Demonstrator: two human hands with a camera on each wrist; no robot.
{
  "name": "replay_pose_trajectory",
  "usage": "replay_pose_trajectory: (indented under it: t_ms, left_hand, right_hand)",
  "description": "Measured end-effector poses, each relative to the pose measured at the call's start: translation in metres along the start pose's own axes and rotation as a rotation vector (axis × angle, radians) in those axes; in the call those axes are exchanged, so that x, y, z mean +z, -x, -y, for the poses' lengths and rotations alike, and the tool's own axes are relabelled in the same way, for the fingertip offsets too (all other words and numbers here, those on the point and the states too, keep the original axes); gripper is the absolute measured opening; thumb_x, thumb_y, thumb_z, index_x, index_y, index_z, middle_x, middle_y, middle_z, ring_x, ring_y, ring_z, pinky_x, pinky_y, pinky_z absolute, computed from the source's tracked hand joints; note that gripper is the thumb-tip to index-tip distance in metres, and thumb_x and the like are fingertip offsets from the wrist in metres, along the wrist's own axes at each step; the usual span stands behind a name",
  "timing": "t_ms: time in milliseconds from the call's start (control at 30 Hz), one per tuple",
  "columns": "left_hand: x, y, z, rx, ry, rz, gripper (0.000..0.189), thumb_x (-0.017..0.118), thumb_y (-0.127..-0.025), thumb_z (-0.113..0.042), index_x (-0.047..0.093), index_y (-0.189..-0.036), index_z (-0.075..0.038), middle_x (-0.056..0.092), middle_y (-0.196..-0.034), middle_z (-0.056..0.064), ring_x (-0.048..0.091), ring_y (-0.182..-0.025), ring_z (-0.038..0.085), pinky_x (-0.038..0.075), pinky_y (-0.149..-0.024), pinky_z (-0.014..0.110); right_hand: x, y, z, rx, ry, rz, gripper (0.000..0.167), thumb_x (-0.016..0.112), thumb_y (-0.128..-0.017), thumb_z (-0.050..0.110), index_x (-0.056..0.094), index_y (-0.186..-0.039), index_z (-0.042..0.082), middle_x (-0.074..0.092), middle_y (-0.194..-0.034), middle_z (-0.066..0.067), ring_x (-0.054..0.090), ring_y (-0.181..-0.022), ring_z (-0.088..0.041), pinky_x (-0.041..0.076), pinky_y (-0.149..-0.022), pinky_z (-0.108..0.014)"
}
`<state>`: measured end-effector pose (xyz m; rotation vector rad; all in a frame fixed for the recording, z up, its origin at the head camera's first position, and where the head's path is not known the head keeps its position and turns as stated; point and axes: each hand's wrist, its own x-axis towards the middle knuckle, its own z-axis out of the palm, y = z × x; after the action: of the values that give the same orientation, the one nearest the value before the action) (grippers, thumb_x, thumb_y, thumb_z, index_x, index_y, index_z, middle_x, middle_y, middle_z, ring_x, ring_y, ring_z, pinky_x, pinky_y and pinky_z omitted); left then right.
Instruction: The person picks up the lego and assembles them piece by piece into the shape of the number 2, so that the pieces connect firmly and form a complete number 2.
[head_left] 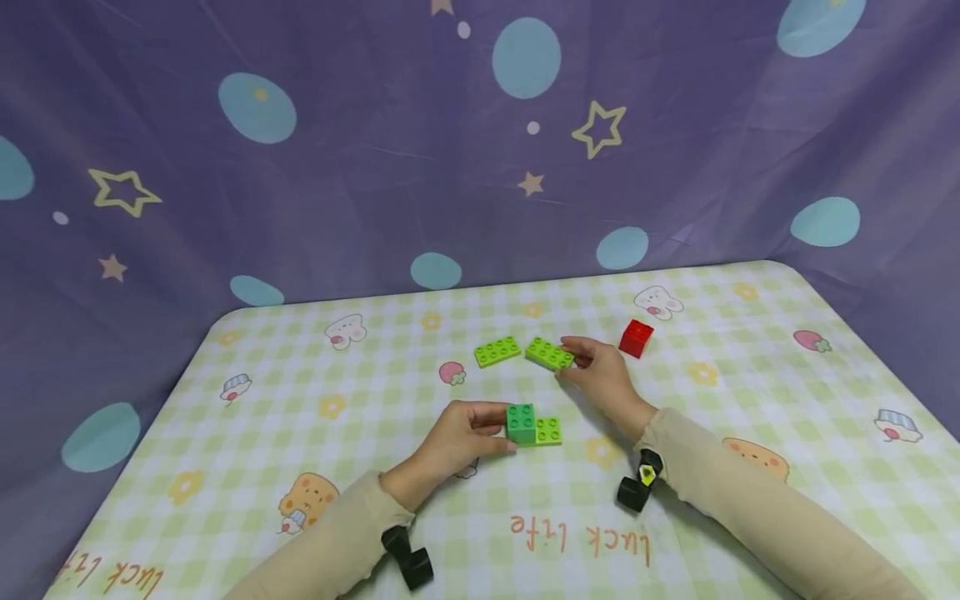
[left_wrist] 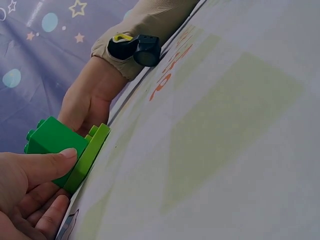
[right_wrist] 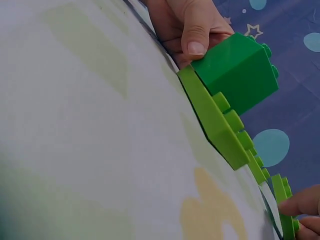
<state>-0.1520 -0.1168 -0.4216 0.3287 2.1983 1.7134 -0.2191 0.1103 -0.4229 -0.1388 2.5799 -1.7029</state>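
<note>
Left hand [head_left: 467,433]: fingers grasp green brick [head_left: 521,425] on lime plate [head_left: 549,432], lower centre; side grip likely leaves top free | right hand [head_left: 603,385]: fingers pinch second lime plate [head_left: 547,354] by its end, right of centre

Head view: room to pass across the left side of the tablecloth [head_left: 277,425] and down the right side beyond the red block [head_left: 636,339]; bottom centre has a lane between left sleeve [head_left: 330,542] and right sleeve [head_left: 750,500], blocked mid-frame by the green block [head_left: 521,423] on its lime base [head_left: 549,432], left hand [head_left: 453,437] gripping from the left. Above that, a strip runs up to the left lime plate [head_left: 497,352] and right lime plate [head_left: 546,353]: narrow slot between them, right hand [head_left: 606,382] obstructing the right end, curtain [head_left: 375,183] walling off the top.
</note>
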Motion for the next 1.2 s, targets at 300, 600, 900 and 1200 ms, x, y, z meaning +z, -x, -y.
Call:
replay_pose_trajectory:
  t_ms: [300, 600, 900, 1200]
  left_hand:
    - [0.0, 0.0, 0.0, 0.005, -0.001, 0.013, 0.044, 0.076, -0.076, -0.002, 0.064, -0.118, 0.004, 0.065, -0.115, 0.016, 0.063, -0.106, 0.023, 0.049, -0.091, 0.031]
    - [0.002, 0.001, -0.003, 0.001, 0.014, 0.015, 0.044, 0.076, -0.076, 0.0, 0.063, -0.118, 0.005, 0.065, -0.115, 0.017, 0.063, -0.106, 0.024, 0.049, -0.091, 0.032]
    - [0.001, 0.003, -0.004, -0.013, 0.003, 0.0, 0.045, 0.076, -0.076, -0.001, 0.063, -0.118, 0.005, 0.065, -0.115, 0.017, 0.062, -0.107, 0.025, 0.049, -0.091, 0.034]
    - [0.0, 0.0, 0.0, 0.005, 0.015, 0.016, 0.044, 0.076, -0.076, 0.0, 0.063, -0.118, 0.005, 0.065, -0.115, 0.018, 0.063, -0.105, 0.024, 0.05, -0.089, 0.031]
  right_hand:
    - [-0.007, 0.003, -0.002, -0.018, -0.092, 0.047, 0.054, 0.07, -0.082, -0.001, 0.051, -0.132, -0.005, 0.062, -0.121, -0.02, 0.061, -0.106, -0.028, 0.05, -0.086, -0.024]
    - [-0.014, 0.013, 0.005, -0.099, -0.13, 0.084, 0.055, 0.071, -0.081, 0.001, 0.051, -0.132, -0.003, 0.062, -0.121, -0.017, 0.062, -0.105, -0.028, 0.05, -0.083, -0.019]
    - [-0.019, 0.029, 0.013, -0.225, -0.132, 0.135, 0.053, 0.071, -0.08, -0.002, 0.052, -0.13, -0.006, 0.063, -0.119, -0.018, 0.061, -0.108, -0.029, 0.048, -0.093, -0.034]
    - [-0.019, 0.046, 0.019, -0.318, -0.22, 0.21, 0.049, 0.07, -0.081, -0.003, 0.055, -0.128, -0.004, 0.063, -0.12, -0.018, 0.061, -0.107, -0.014, 0.046, -0.095, -0.039]
